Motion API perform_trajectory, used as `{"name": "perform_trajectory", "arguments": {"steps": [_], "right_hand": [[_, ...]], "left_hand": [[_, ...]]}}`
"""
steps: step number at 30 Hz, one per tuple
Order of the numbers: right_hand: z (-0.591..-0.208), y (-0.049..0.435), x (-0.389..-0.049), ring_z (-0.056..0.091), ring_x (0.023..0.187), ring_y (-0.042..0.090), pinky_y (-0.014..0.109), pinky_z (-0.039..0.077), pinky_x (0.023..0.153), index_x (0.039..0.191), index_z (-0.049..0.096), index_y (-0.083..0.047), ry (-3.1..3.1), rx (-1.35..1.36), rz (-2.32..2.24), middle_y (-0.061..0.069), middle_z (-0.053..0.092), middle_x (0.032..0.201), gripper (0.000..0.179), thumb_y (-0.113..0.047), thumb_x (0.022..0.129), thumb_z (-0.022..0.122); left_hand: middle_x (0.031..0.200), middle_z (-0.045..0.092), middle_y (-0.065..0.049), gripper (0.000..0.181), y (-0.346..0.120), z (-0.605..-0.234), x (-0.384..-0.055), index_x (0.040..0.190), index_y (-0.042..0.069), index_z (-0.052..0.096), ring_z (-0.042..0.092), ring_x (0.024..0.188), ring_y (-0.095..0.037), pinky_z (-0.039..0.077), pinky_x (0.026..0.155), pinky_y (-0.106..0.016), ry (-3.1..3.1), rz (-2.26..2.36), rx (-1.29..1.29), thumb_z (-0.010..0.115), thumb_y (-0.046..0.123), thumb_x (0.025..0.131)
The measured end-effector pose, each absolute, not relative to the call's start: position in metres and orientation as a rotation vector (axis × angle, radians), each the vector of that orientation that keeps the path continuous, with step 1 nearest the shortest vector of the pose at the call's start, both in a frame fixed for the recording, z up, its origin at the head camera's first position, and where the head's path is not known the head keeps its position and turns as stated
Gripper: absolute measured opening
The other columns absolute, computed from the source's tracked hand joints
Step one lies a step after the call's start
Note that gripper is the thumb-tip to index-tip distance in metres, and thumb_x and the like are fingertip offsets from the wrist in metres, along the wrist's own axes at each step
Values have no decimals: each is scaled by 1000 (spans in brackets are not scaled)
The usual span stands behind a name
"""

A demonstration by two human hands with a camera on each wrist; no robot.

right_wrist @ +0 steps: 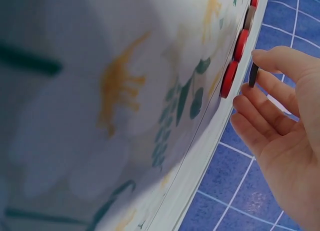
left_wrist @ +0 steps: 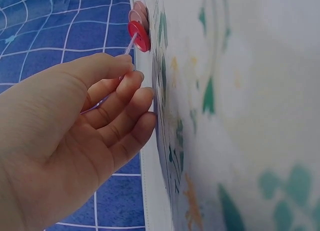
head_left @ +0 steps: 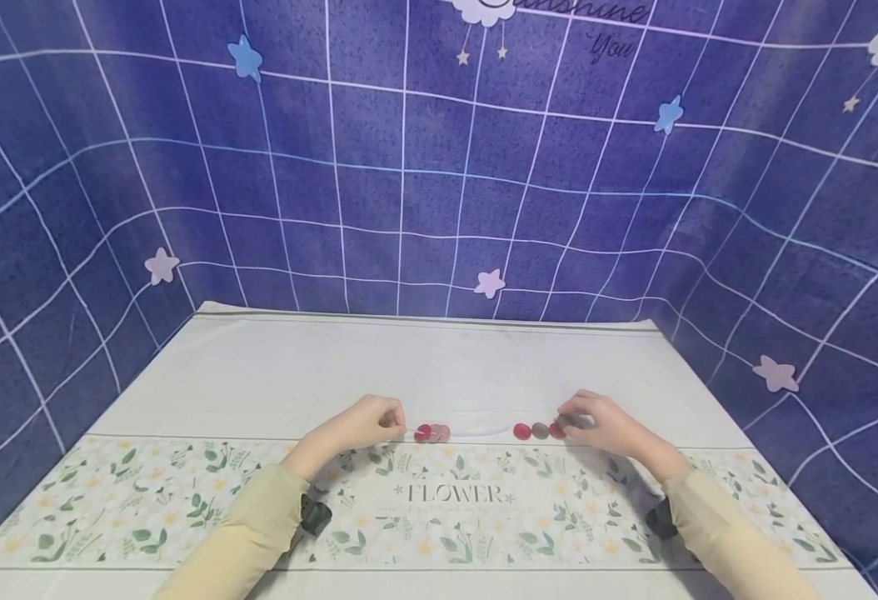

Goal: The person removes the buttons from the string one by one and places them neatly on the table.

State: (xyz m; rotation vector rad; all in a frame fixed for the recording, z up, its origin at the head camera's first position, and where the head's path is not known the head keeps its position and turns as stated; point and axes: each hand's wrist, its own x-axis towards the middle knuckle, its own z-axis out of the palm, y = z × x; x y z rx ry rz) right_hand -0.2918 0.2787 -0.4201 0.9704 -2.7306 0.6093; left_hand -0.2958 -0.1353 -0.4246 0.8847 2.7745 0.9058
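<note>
My left hand (head_left: 370, 421) pinches a thin pale cord (left_wrist: 131, 44) between thumb and index finger. The cord passes through a red button (left_wrist: 138, 36), with pink buttons (left_wrist: 138, 16) lined up right behind it. Its other stretch (head_left: 484, 432) curves over the white cloth toward the right. With thumb and index finger my right hand (head_left: 596, 423) holds a dark button (right_wrist: 253, 75) on edge, just above the cloth. Close to those fingertips lies a red button (right_wrist: 229, 79), in a row with another red button (right_wrist: 241, 45) and a grey-brown button (right_wrist: 249, 17).
A white table cloth (head_left: 319, 358) has a flower-printed band (head_left: 207, 492) lettered FLOWER across its front. Behind and at both sides hangs a blue grid-patterned curtain (head_left: 364, 200) with stars. Dark wrist bands (head_left: 316, 515) sit below both sleeves.
</note>
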Motion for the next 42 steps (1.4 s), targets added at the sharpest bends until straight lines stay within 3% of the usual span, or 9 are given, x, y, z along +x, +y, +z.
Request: {"name": "perform_trajectory", "arguments": {"steps": [28, 42], "right_hand": [[-422, 298, -287, 63, 90, 27, 45, 50, 84, 104, 64, 1, -2719, 931, 592, 7, 65, 94, 28, -5, 77, 69], [-423, 306, -287, 63, 90, 27, 45, 50, 84, 104, 65, 0, -2740, 899, 571, 6, 65, 95, 29, -6, 76, 70]], "left_hand": [[71, 58, 9, 6, -133, -424, -296, 81, 16, 59, 53, 69, -7, 47, 77, -32, 2792, 878, 864, 63, 15, 86], [71, 57, 9, 5, -135, -423, -296, 82, 15, 60, 50, 66, -7, 45, 71, -27, 2778, 885, 906, 62, 14, 86]]}}
